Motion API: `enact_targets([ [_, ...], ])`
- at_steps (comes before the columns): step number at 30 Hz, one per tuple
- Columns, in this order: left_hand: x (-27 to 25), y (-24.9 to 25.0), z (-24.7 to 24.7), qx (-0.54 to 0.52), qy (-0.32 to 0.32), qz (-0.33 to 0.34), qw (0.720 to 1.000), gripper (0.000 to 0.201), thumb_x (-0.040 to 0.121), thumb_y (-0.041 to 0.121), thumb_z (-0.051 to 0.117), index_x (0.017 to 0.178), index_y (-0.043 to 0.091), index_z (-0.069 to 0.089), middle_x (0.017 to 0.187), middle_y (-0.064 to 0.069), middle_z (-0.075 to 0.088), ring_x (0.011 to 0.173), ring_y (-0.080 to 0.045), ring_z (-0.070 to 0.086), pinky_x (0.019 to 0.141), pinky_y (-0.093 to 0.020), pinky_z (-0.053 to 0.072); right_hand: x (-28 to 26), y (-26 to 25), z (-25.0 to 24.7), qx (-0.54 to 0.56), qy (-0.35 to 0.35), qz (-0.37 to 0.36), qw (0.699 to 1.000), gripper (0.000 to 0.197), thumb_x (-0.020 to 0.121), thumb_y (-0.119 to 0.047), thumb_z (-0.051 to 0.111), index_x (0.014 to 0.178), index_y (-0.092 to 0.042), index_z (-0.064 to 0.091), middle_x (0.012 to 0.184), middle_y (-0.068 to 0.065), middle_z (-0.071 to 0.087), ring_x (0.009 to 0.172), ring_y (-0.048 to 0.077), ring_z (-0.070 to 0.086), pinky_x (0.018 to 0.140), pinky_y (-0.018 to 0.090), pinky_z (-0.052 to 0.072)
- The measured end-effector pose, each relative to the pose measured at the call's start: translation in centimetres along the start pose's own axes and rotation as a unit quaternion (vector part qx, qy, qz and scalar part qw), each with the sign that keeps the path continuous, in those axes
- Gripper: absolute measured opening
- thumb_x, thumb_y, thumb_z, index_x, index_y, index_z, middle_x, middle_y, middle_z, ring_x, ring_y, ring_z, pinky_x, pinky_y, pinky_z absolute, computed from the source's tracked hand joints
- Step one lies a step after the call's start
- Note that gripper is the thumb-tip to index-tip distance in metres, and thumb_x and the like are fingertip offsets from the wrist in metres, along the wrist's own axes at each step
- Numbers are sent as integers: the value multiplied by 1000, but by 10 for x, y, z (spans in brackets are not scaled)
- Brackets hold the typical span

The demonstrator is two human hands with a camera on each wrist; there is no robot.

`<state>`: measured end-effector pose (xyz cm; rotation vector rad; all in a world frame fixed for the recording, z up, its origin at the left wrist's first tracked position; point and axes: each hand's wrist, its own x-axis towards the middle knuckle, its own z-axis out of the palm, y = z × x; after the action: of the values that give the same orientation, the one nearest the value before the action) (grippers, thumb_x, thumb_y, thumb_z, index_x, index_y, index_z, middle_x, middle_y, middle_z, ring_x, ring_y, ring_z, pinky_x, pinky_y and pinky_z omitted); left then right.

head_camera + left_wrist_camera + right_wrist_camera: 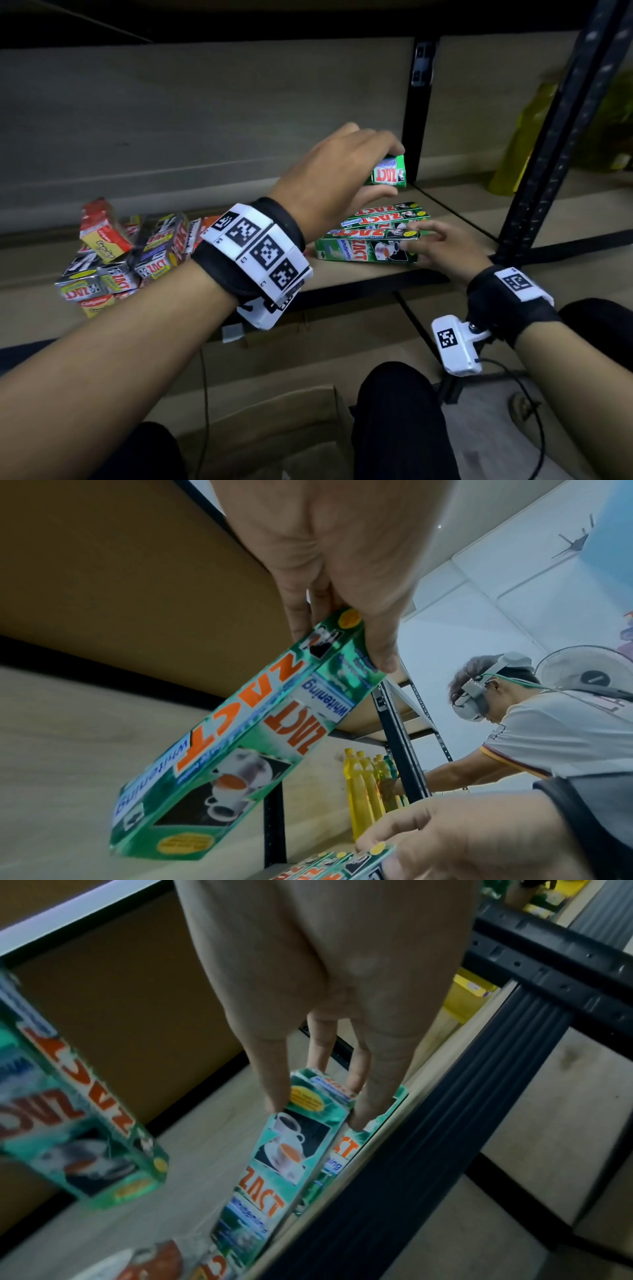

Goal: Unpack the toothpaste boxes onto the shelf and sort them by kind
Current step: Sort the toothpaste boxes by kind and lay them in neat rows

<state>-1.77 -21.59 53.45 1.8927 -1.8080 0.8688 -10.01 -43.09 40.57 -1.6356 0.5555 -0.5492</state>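
**Green box held over the shelf, right hand on the sorted row**

I see the shelf (342, 270) running across the view, a pale board on a black metal frame (555, 137). On its left side sits a jumbled pile of mixed toothpaste boxes (120, 253), red-and-yellow ones and silver-and-black ones lying at all angles. On the right, near the front edge, a row of green Zact boxes (373, 236) lies flat, side by side and touching.

My left hand (339, 178) is raised above the shelf, between the pile and the row, with fingers and thumb curled around one end of a green Zact whitening box (240, 739), which hangs tilted and clear of the board.

My right hand (442, 246) rests low at the right end of the row, its fingers (373, 1093) loosely extended, the tips touching the nearest green boxes without closing around any.

Yellow bottles (363, 785) stand in the next bay to the right.
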Motion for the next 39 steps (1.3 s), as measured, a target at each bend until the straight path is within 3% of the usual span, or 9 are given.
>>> enact_targets([
  [4,6,7,10,-31,29,2,999,43,88,40,68,117,10,61,109,1,67,94,-19,56,80,-31,47,13,7,-10,-97,15,-30,995,34,80,-3,79,108,-17,67,77,1,62,77,19,66,77,39,59],
  [8,3,14,19,-83,74,-20,994,42,87,38,71,117,11,63,110,3,68,96,-16,58,81,-28,48,24,15,-21,-114,3,-33,993,36,79,-3,79,110,-17,67,84,7,63,78,25,66,84,47,59],
  [14,-6,18,32,-173,112,-87,975,43,85,37,73,118,12,64,109,4,69,99,-14,63,84,-33,52,36,23,-29,-132,20,-46,990,36,82,-5,77,110,-22,65,99,7,70,96,30,70,85,42,58],
  [18,-14,12,42,-230,133,-156,951,41,83,37,76,117,15,65,106,8,70,97,-6,65,83,-30,53,34,16,-27,-266,30,-127,955,52,77,-13,83,121,-30,61,117,2,58,87,10,59,65,13,45],
  [22,-23,3,52,-276,134,-196,931,40,83,32,77,117,14,64,106,8,70,97,-6,65,83,-29,55,17,4,-17,-278,-41,-240,929,65,73,-17,87,127,-34,57,121,-3,53,93,-3,52,71,-1,38],
  [25,-29,-4,61,-316,122,-220,915,39,84,30,77,118,16,63,110,7,69,101,-11,66,83,-37,58,10,-2,-5,-289,-73,-300,906,66,72,-21,88,124,-40,53,120,-9,53,98,-6,51,81,2,39],
  [30,-31,-10,65,-346,118,-237,900,40,84,28,77,119,17,63,111,4,69,101,-15,67,84,-41,58,13,3,16,-240,-175,-234,926,62,76,-23,84,130,-31,54,119,-15,63,106,-1,61,88,17,51],
  [35,-30,-14,61,-344,83,-222,909,46,88,25,73,131,18,58,117,5,66,106,-11,65,88,-36,57,18,7,25,-212,-160,-242,933,40,81,-18,80,115,-23,61,106,-12,67,101,6,62,83,20,49],
  [39,-36,-25,57,-331,70,-215,916,50,88,30,71,135,23,55,119,4,65,110,-15,63,90,-39,56,19,6,15,-189,-156,-243,938,43,80,-12,81,118,-21,63,109,-8,69,105,6,63,87,17,50],
])
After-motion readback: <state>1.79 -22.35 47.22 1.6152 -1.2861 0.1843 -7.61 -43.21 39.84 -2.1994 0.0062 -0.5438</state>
